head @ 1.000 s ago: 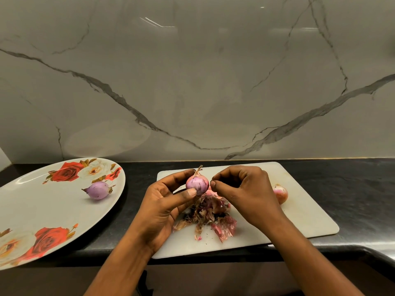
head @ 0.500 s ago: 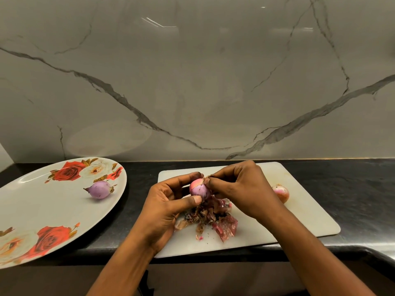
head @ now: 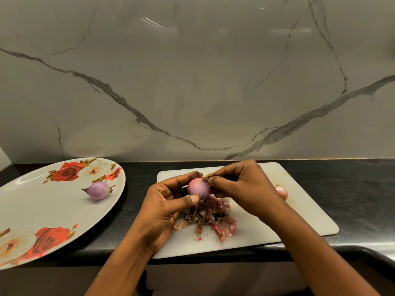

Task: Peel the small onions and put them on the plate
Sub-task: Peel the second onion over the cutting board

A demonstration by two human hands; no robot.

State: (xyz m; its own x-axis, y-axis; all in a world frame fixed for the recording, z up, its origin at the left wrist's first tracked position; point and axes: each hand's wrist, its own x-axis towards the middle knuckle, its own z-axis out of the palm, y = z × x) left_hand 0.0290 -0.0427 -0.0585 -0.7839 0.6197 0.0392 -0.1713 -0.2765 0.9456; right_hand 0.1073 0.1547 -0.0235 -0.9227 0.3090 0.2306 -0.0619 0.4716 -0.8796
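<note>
My left hand (head: 164, 208) holds a small purple onion (head: 198, 188) between thumb and fingers above the white cutting board (head: 299, 218). My right hand (head: 243, 189) pinches the dry tip of that onion at its top right. A peeled purple onion (head: 98, 190) lies on the large rose-patterned plate (head: 42, 210) at the left. Another small onion (head: 282, 192) rests on the board, partly hidden behind my right wrist. A heap of onion skins (head: 209, 218) lies on the board under my hands.
The plate and board sit on a black counter (head: 352, 189) whose front edge curves at the lower right. A grey marble wall (head: 192, 82) rises directly behind.
My right hand has closed in on the onion and now pinches its dry tip. The onion has turned a little in my left hand.
</note>
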